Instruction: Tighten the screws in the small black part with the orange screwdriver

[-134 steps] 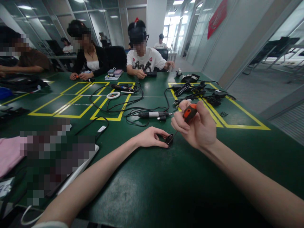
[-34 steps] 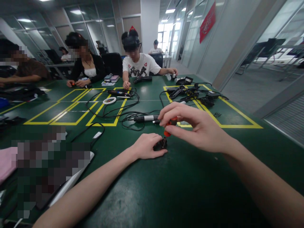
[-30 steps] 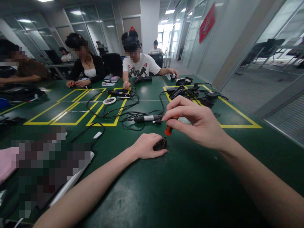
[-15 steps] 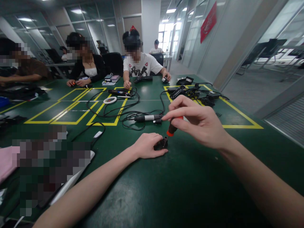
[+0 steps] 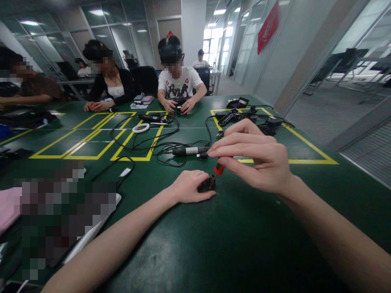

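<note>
Low on the green table, my left hand is closed around a small black part, pressing it against the tabletop. The part's exact kind is hard to make out, as the fingers cover some of it. My right hand grips a screwdriver with a red and dark handle, fingertips and thumb round the handle. The screwdriver tilts slightly, and its thin shaft runs down to the black part. Just beyond the hands lies a black and silver pen-shaped tool with a coiled black cable.
Yellow tape marks rectangles on the green table. A heap of black cables and devices lies at the right rear. A white ring rests left of centre. Across the table, a person in a white shirt handles a dark object.
My right hand's fingers have shifted around the screwdriver handle; my left hand stays put. Across the table, the person in white has brought both hands together on a dark object.
</note>
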### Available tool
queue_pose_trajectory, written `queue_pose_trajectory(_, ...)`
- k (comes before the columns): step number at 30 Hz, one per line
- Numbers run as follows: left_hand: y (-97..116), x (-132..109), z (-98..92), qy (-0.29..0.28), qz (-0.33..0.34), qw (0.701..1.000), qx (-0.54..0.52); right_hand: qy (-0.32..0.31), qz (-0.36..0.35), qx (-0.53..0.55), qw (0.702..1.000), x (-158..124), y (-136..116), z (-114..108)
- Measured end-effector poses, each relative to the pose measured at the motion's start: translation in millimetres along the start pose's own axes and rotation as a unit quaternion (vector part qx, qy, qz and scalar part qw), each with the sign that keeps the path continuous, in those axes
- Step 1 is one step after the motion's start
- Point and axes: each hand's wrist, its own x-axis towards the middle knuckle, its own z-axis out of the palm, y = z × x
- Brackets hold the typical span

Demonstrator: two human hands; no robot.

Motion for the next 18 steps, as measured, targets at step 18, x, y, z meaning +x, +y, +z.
queue_pose_trajectory(18, 0, 0, 0.2, 0.007, 0.007, 1.0, -0.007, 0.06, 0.134, 0.243, 0.959, -5, 7, 8)
